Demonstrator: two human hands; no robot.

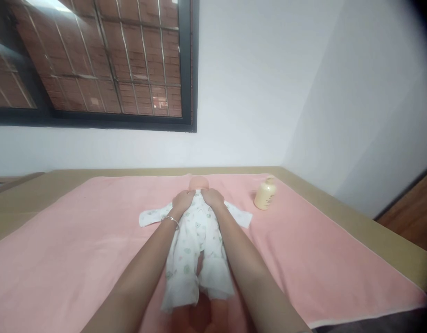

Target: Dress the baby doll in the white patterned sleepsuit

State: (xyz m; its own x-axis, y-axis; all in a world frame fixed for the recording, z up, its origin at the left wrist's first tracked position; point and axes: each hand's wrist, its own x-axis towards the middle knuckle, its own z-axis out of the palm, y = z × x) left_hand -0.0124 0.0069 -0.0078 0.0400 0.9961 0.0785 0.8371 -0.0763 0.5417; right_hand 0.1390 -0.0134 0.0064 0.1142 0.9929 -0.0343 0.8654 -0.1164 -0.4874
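A baby doll (198, 183) lies on its back on the pink blanket, head toward the wall, bare legs toward me. It wears a white baby romper (200, 226) with a small green and pink print, the sleeves spread out to both sides. My left hand (183, 200), a silver bangle on its wrist, is closed on the romper at the shoulder beside the neck. On the opposite shoulder my right hand (213, 198) grips the cloth in the same way. My fingertips are partly hidden, and the doll's feet are hard to make out.
A pale yellow pump bottle (265, 194) stands on the pink blanket (78, 245), right of the doll. The blanket covers a tan mat (314, 192) that reaches the white wall (241, 92). A barred window (130, 64) is at upper left, and a brown wooden surface (416, 208) at right.
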